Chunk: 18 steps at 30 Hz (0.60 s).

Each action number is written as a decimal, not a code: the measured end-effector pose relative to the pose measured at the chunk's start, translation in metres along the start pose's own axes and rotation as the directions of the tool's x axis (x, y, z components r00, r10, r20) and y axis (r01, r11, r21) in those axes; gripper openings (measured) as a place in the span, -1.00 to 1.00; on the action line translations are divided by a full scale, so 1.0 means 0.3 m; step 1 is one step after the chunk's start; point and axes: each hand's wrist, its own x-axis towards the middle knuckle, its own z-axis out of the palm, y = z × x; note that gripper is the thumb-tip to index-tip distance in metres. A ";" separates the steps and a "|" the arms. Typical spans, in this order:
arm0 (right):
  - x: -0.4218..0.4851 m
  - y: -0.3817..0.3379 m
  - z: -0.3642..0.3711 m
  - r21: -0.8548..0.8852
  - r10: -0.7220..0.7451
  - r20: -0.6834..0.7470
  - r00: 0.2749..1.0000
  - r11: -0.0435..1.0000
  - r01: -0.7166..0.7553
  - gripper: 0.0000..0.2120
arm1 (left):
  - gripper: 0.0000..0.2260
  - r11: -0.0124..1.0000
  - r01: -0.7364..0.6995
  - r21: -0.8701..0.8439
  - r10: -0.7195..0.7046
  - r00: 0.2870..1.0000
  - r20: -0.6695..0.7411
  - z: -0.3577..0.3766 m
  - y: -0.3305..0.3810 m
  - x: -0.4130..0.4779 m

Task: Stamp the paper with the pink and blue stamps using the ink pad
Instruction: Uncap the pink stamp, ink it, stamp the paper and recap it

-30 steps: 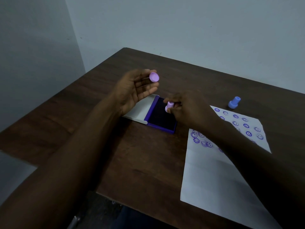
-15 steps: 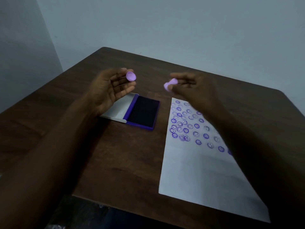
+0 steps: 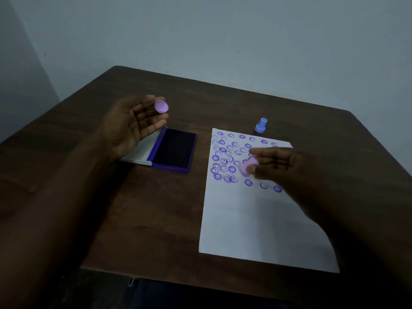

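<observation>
Plastic, small and light is how I judge the short pink stamp with the flared base [image 3: 247,167]: rigid, a little slick, easy to twirl or drop if pinched loosely, so I would take it by the narrow stem, not the inked face. My right hand [image 3: 275,162] has it pinched between thumb and fingertips over the white sheet of paper [image 3: 252,219], among the purple smiley prints on the sheet's far half. It is blurred, but its long axis looks tilted, flared face aimed down and toward my left, handle end toward the hand; whether the face touches the sheet I cannot tell. It should come upright before pressing, or the print will be partial. My left hand [image 3: 133,123] is raised, palm loosely open, with a round lilac plastic cap [image 3: 161,106] held at the fingertips, above the open purple ink pad with its white lid folded back [image 3: 174,150]. The small blue plastic stamp [image 3: 261,126] stands upright on the dark wooden table [image 3: 145,208], just beyond the paper's far edge, untouched.
</observation>
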 end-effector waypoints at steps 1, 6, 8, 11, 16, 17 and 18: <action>-0.019 -0.007 0.024 -0.115 -0.044 -0.026 0.999 0.993 0.041 -0.60 | -0.79 1.000 0.000 0.002 0.000 1.000 0.000 0.001 0.000 -0.001; -0.068 -0.027 0.124 -0.303 -0.220 -0.016 0.975 0.931 0.205 -0.77 | -0.80 1.000 -0.003 0.005 0.003 1.000 0.005 -0.003 0.000 -0.004; -0.078 -0.030 0.151 -0.342 -0.259 0.004 0.966 0.907 0.244 -0.77 | -0.79 1.000 -0.003 -0.010 0.003 1.000 0.008 -0.006 0.001 -0.004; -0.077 -0.036 0.180 -0.419 -0.294 0.023 0.956 0.865 0.276 -0.78 | -0.79 1.000 0.000 -0.017 0.001 1.000 0.009 -0.005 0.000 -0.006; -0.076 -0.038 0.203 -0.531 -0.327 0.034 0.944 0.795 0.294 -0.80 | -0.78 1.000 -0.003 -0.015 0.003 1.000 0.012 -0.001 -0.002 -0.006; -0.076 -0.038 0.205 -0.538 -0.333 0.036 0.942 0.788 0.299 -0.80 | -0.77 1.000 -0.002 -0.019 0.003 1.000 0.012 -0.002 -0.001 -0.006; -0.075 -0.038 0.206 -0.541 -0.340 0.038 0.940 0.784 0.305 -0.80 | -0.77 1.000 -0.002 -0.022 0.002 1.000 0.011 -0.002 -0.001 -0.006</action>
